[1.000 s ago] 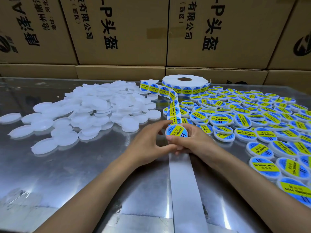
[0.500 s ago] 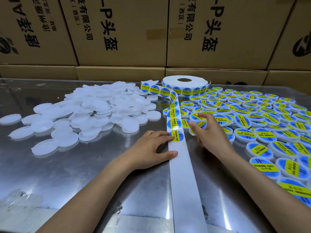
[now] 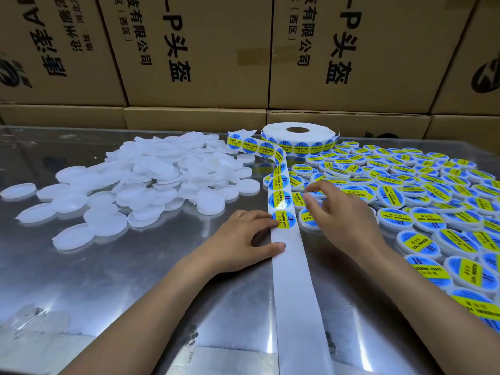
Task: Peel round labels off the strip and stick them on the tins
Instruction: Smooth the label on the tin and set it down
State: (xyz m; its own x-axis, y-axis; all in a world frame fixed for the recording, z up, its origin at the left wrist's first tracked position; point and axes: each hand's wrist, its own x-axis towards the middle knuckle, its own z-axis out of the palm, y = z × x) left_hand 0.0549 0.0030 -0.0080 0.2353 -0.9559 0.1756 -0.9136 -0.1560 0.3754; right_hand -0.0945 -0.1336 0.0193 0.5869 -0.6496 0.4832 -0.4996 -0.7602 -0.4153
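Left hand lies flat on the steel table, palm down and fingers relaxed. Its forefinger tip touches the left edge of the nearest round label, and its thumb presses on the bare white backing strip just below that label. Right hand hovers at three o'clock from the strip, over the labelled tins; its fingers are loosely bent and spread, and it holds nothing that can be seen. Whether its fingertips touch the tins under them cannot be told.

From the roll at twelve o'clock, the strip curls to the left, then runs straight down the middle toward six o'clock. It still carries blue-and-yellow labels from the roll down to the left forefinger; below that point the backing is bare.

At ten o'clock sits a loose heap of plain white tins, with a few stragglers spread out toward nine o'clock. From one to four o'clock the table is crowded with tins that already bear a label, lying close together and partly overlapping.

Behind the table, across the whole far side, stands a wall of cardboard boxes printed with black characters.
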